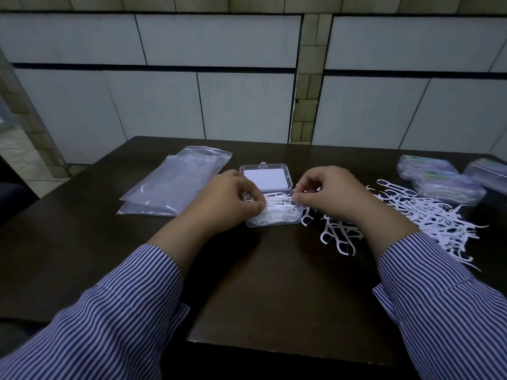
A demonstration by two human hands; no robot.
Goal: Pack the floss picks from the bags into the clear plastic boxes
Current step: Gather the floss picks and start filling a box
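Head view: no readable writing anywhere. Open clear box (pixel 270 215) mid-table, lid hinged far; floss picks (pixel 277 205) inside lying left-right. Left hand (pixel 233 198) and right hand (pixel 326 193) pinching them. Loose pile (pixel 428 215) right.

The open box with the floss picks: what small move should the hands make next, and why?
Probably press the picks flat into the open box: the left hand and right hand both pinch the bundle, which lies heaped above the rim, lid open.
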